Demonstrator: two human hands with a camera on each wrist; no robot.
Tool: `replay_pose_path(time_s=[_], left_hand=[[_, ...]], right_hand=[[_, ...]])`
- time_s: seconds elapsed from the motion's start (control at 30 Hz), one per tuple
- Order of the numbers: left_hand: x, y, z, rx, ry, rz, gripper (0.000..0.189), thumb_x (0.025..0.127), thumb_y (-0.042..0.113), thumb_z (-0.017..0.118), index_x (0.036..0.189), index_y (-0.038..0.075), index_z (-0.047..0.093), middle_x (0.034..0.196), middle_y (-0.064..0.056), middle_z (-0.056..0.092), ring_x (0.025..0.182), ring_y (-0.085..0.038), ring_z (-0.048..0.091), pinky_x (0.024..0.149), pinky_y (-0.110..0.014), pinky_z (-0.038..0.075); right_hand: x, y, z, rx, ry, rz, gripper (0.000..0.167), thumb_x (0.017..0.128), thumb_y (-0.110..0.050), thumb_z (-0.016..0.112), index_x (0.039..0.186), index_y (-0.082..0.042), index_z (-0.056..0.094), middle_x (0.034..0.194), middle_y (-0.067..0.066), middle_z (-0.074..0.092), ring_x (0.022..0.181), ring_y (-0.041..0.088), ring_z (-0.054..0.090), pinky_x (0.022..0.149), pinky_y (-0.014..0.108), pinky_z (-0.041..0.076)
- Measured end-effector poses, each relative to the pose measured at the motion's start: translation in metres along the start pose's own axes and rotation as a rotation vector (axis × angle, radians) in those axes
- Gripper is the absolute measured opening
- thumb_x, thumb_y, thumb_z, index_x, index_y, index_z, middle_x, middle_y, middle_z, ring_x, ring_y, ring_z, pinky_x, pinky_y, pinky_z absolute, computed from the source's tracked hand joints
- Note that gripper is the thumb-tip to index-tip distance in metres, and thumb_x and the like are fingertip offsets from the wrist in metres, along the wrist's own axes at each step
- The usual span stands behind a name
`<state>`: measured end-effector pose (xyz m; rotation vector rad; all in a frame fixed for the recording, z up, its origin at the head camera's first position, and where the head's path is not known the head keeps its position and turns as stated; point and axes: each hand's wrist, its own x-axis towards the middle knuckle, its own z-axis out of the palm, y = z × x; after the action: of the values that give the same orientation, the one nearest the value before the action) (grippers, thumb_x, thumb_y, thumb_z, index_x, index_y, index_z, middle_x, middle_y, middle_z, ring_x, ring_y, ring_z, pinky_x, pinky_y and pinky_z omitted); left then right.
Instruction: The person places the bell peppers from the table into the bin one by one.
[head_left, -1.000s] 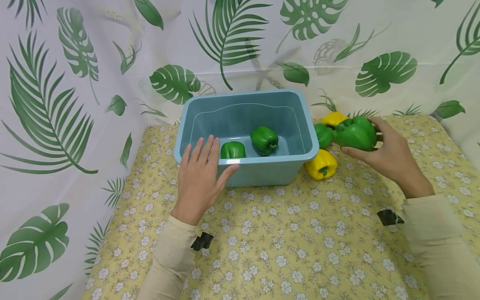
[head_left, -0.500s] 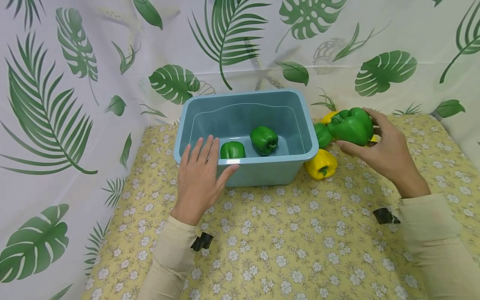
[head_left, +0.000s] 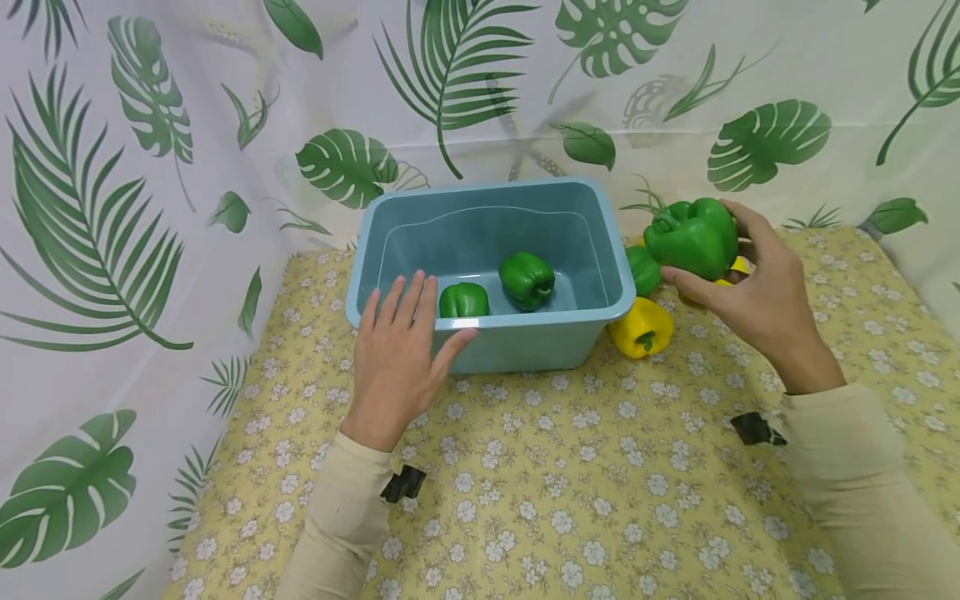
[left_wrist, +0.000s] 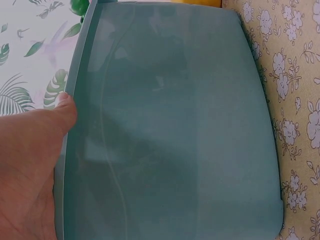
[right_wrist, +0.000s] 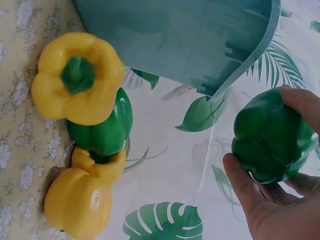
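My right hand (head_left: 768, 292) grips a green bell pepper (head_left: 693, 237) between thumb and fingers, held in the air right of the blue bin (head_left: 517, 343). The left hand (head_left: 397, 354) rests on the bin's near rim, its fingers straight and reaching over the inside, with the thumb along the edge. Two green bell peppers lie in the bin: one green pepper (head_left: 527, 281) near the middle, another green pepper (head_left: 464, 301) partly hidden by the front wall. In the left wrist view the thumb (left_wrist: 62, 112) touches the rim (left_wrist: 75, 90).
Beside the bin's right end a yellow bell pepper (head_left: 641, 327) and a green pepper (head_left: 643, 270) sit on the flowered tablecloth (head_left: 562, 483). The right wrist view shows two more yellow peppers, a front one (right_wrist: 79, 202) and one behind (right_wrist: 112, 165). A leaf-printed curtain (head_left: 480, 92) stands behind.
The right hand has lifted the green pepper up and moved it left toward the bin. More of the yellow pepper behind that hand shows. My left hand has stayed at the rim.
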<state>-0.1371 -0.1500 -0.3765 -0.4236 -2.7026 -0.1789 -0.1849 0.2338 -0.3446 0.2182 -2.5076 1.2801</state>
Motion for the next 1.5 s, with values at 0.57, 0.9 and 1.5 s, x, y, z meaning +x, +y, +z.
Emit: replay_pose_path(time_s=[0.57, 0.9, 1.5], left_hand=[[-0.001, 0.0, 0.0, 0.003, 0.005, 0.003, 0.082, 0.098, 0.061, 0.054, 0.155, 0.003, 0.041, 0.155, -0.017, 0.044, 0.146, -0.034, 0.037, 0.123, -0.052, 0.021], [0.0, -0.001, 0.0, 0.002, 0.003, 0.001, 0.082, 0.098, 0.061, 0.054, 0.154, 0.002, 0.042, 0.155, -0.018, 0.045, 0.146, -0.034, 0.037, 0.122, -0.053, 0.023], [0.0, -0.001, 0.001, -0.003, 0.004, 0.005, 0.081, 0.1, 0.06, 0.052, 0.155, 0.003, 0.04, 0.155, -0.017, 0.044, 0.145, -0.035, 0.038, 0.122, -0.053, 0.023]], right_hand=[[0.001, -0.017, 0.014, 0.079, 0.045, -0.067, 0.088, 0.078, -0.008, 0.088, 0.153, -0.024, 0.046, 0.135, 0.011, 0.056, 0.104, 0.008, 0.056, 0.079, 0.006, 0.049], [0.004, -0.025, 0.021, 0.089, 0.015, -0.109, 0.088, 0.074, -0.005, 0.09, 0.151, -0.018, 0.049, 0.137, 0.01, 0.057, 0.104, 0.007, 0.058, 0.079, 0.007, 0.05], [0.008, -0.036, 0.029, 0.076, -0.046, -0.1, 0.095, 0.074, -0.005, 0.091, 0.155, -0.015, 0.043, 0.136, 0.013, 0.056, 0.11, 0.026, 0.059, 0.077, 0.006, 0.05]])
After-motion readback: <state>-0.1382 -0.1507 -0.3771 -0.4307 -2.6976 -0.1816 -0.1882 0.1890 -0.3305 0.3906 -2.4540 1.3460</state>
